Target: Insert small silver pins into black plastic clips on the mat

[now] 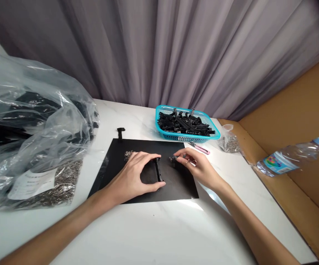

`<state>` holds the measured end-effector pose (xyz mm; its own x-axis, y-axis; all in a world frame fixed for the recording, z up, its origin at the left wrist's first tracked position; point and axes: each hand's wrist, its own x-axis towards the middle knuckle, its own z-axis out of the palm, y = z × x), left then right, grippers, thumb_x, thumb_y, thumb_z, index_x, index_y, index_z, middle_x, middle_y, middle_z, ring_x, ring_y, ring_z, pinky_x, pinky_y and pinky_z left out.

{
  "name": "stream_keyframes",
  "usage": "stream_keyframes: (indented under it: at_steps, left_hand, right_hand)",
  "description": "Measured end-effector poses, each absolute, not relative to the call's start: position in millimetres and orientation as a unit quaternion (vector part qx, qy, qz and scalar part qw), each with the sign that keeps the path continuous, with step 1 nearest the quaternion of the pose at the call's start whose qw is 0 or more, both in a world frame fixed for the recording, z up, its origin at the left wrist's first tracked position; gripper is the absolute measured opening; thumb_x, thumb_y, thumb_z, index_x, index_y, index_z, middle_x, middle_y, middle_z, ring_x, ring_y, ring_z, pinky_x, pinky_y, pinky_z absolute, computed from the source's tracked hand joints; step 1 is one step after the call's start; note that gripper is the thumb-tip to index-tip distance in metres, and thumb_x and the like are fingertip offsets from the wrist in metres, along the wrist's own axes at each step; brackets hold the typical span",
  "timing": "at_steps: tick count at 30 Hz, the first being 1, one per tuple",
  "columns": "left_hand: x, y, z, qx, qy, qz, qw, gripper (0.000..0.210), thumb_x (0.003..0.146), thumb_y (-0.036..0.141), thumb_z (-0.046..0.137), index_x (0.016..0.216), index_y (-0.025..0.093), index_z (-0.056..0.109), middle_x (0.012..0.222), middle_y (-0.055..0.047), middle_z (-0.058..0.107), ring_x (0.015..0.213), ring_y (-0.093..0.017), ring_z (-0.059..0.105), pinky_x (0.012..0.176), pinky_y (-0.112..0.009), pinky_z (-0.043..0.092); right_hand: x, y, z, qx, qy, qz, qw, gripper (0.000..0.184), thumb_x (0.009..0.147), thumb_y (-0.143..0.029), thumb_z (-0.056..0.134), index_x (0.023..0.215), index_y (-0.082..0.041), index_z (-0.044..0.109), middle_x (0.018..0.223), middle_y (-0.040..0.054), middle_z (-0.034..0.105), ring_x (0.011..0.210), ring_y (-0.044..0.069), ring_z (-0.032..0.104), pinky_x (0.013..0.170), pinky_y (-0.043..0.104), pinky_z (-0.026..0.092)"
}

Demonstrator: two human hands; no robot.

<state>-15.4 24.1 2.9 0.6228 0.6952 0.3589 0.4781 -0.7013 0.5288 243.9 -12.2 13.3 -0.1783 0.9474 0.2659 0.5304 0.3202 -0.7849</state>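
Observation:
My left hand point(133, 173) grips a slim black plastic part point(158, 170) by its two ends, between thumb and fingers, over a black mat point(173, 187). To its right, the fingertips of my right hand point(195, 163) are pinched together at a small cluster of tiny metal pieces point(172, 159). Whether one of these pieces is between the fingers is too small to make out. A second pile of small metal pieces point(128, 155) lies on the mat, partly behind my left hand. Beyond the mat's far edge stands another black part point(120, 133).
A blue basket point(157, 123) full of black parts stands at the back, with a pink-handled tool point(200, 148) before it. Clear bags point(63, 110) of parts fill the left side. On the right are a small bag point(230, 141), a plastic bottle point(283, 160) and cardboard point(300, 110).

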Motion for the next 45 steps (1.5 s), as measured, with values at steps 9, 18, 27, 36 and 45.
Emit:
stream_keyframes:
  at_steps: [9, 18, 27, 36, 45]
  left_hand:
    - [-13, 23, 8, 0.877, 0.321, 0.282, 0.218, 0.067, 0.074, 0.054, 0.084, 0.132, 0.03, 0.062, 0.122, -0.005, 0.066, 0.114, -0.029, 0.059, 0.103, -0.045, 0.044]
    - [-8, 15, 11, 0.875, 0.268, 0.353, 0.195, 0.066, 0.07, 0.045, 0.089, 0.126, 0.023, 0.06, 0.111, -0.006, 0.069, 0.102, -0.025, 0.063, 0.094, -0.041, 0.045]
    - [-7, 14, 12, 0.876, 0.272, 0.353, 0.184, 0.062, 0.07, 0.044, 0.088, 0.122, 0.024, 0.06, 0.113, -0.006, 0.069, 0.101, -0.026, 0.063, 0.094, -0.043, 0.044]
    - [-4, 14, 11, 0.866, 0.263, 0.383, 0.184, 0.067, 0.069, 0.044, 0.089, 0.125, 0.023, 0.06, 0.112, -0.006, 0.068, 0.089, -0.022, 0.064, 0.09, -0.041, 0.047]
    - [-3, 16, 8, 0.868, 0.255, 0.389, 0.171, 0.066, 0.069, 0.046, 0.088, 0.122, 0.021, 0.058, 0.111, -0.007, 0.068, 0.087, -0.022, 0.063, 0.089, -0.042, 0.047]
  right_hand:
    - [232, -17, 14, -0.473, -0.689, 0.36, 0.414, 0.018, 0.095, -0.038, 0.069, 0.096, -0.021, 0.075, 0.097, 0.0045, 0.073, 0.079, 0.016, 0.063, 0.067, 0.027, 0.049]
    - [218, -20, 6, -0.468, -0.615, 0.371, 0.516, 0.019, 0.088, -0.04, 0.077, 0.094, -0.022, 0.081, 0.092, 0.0053, 0.076, 0.074, 0.017, 0.065, 0.062, 0.028, 0.051]
    - [213, -25, 7, -0.462, -0.627, 0.34, 0.527, 0.012, 0.092, -0.035, 0.073, 0.095, -0.025, 0.08, 0.096, 0.0055, 0.076, 0.084, 0.02, 0.068, 0.067, 0.032, 0.053]
    - [196, -36, 10, -0.472, -0.645, 0.203, 0.566, 0.009, 0.094, -0.025, 0.07, 0.098, -0.026, 0.078, 0.096, 0.0044, 0.067, 0.077, 0.016, 0.057, 0.058, 0.031, 0.04]
    - [186, -32, 9, -0.475, -0.649, 0.189, 0.563, 0.011, 0.096, -0.026, 0.067, 0.099, -0.025, 0.078, 0.093, 0.0045, 0.065, 0.072, 0.016, 0.055, 0.058, 0.031, 0.043]
